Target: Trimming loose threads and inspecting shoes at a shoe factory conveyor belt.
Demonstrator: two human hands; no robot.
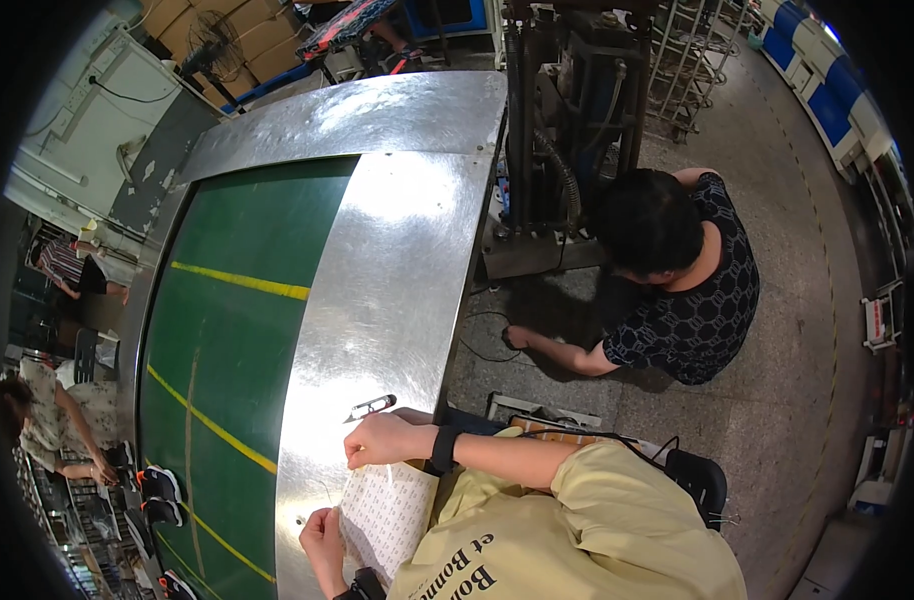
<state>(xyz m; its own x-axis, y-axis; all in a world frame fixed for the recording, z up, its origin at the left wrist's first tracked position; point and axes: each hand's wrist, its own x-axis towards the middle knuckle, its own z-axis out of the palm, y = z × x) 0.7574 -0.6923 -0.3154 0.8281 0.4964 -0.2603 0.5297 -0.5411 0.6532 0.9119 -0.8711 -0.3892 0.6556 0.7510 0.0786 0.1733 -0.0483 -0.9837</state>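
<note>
The sheet [389,512] is between the hands at the table's [377,300] edge; the left hand [322,548] pinches its border, but whether the right hand [379,438] grips anything I cannot tell. Best keep it taut, fingers clear of the metal tool [371,407]

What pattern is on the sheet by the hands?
Rows of small repeated marks on a whitish sheet; best seen in the head view.

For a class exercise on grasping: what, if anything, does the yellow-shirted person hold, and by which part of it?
The patterned white sheet, seemingly by its left edge in the left hand; whether the right hand holds its top is unclear.
</note>
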